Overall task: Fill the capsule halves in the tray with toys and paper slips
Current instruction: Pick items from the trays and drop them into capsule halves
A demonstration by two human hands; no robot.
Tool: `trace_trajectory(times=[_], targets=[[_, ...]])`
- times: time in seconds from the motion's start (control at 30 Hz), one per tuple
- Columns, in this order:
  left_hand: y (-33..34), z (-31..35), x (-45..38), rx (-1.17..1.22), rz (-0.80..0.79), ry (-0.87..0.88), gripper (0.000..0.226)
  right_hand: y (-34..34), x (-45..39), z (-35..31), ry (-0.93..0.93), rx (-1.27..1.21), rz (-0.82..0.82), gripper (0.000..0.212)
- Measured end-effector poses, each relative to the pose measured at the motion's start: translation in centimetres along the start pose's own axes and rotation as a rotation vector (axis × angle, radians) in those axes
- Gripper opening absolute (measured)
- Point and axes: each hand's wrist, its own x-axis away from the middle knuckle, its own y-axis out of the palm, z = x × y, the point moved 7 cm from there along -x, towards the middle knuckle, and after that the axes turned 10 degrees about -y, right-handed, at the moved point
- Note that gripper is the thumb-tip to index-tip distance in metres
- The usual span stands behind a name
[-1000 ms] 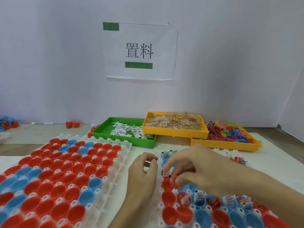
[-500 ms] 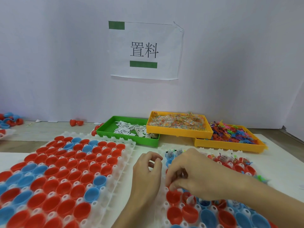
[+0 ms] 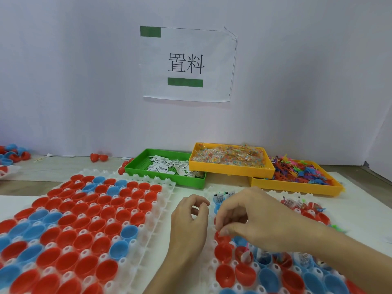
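Wooden tabletop [image 3: 53, 170], pale grain, runs back to a white wall. White sheet [image 3: 360, 200] covers its near and right part.

On the sheet:
- left white tray [image 3: 163, 200], red and blue capsule halves in its cells
- right white tray [image 3: 209, 259], partly under the hands
- green tray [image 3: 165, 179] with paper slips
- 2 yellow trays, rear yellow tray [image 3: 231, 171] of packeted toys overlapping the green one and the front yellow tray [image 3: 297, 188] of loose coloured toys.

On bare wood: 2 red halves [image 3: 98, 157] near the wall; a heap of red and blue halves [image 3: 12, 154] at far left.
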Motion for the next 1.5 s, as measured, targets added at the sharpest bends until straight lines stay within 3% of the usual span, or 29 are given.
trace_trajectory(times=[0.63,0.83,1.03,1.23,1.37,1.5], targets=[[0.0,0.1,0.1,-0.002,0.005,0.003,0.025,1.4,0.5,0.4,-0.003,0.145,-0.137,0.019],[0.2,-0.2,-0.1,-0.04,-0.003,-0.003,0.024,-2.0,-1.2,1.7,-0.004,0.233,0.018,0.013],[0.0,0.0,-0.4,-0.197,-0.002,0.094,0.028,-8.7,-6.7,9.0,0.153,0.265,0.349,0.018],[-1.1,0.0,-0.9,-0.18,0.077,0.099,0.033,-8.6,-12.5,13.8,0.272,0.247,0.347,0.026],[-1.1,0.1,-0.9,-0.181,0.062,0.086,0.031,-6.5,-15.1,14.2,0.293,0.203,0.223,0.021],[-1.2,0.0,-0.8,-0.179,0.057,0.076,0.029,-6.5,-15.3,14.1,0.306,0.183,0.265,0.01]])
